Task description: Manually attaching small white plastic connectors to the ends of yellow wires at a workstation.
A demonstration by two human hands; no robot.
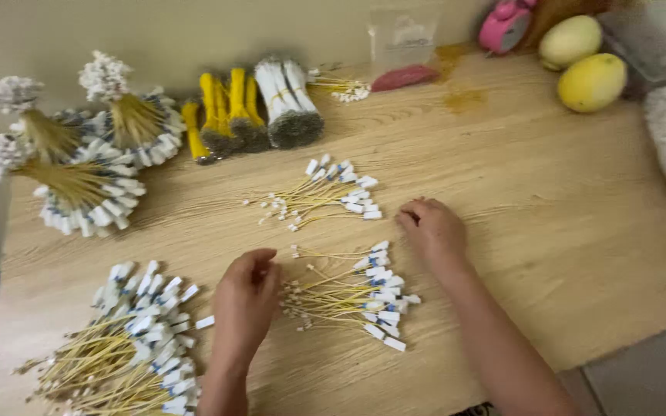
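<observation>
Resting left hand (247, 296) loosely curled | right hand (432, 227) curled | white-tagged wires (352, 296) between.

You have a clear plastic bag (404, 35) standing at the bench's far edge, and small white-and-blue labels (379, 289) on the wires near its front edge.

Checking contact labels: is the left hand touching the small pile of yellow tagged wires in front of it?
Touching. The head view shows the left hand with fingertips on the white connector ends of the wire pile.
</observation>
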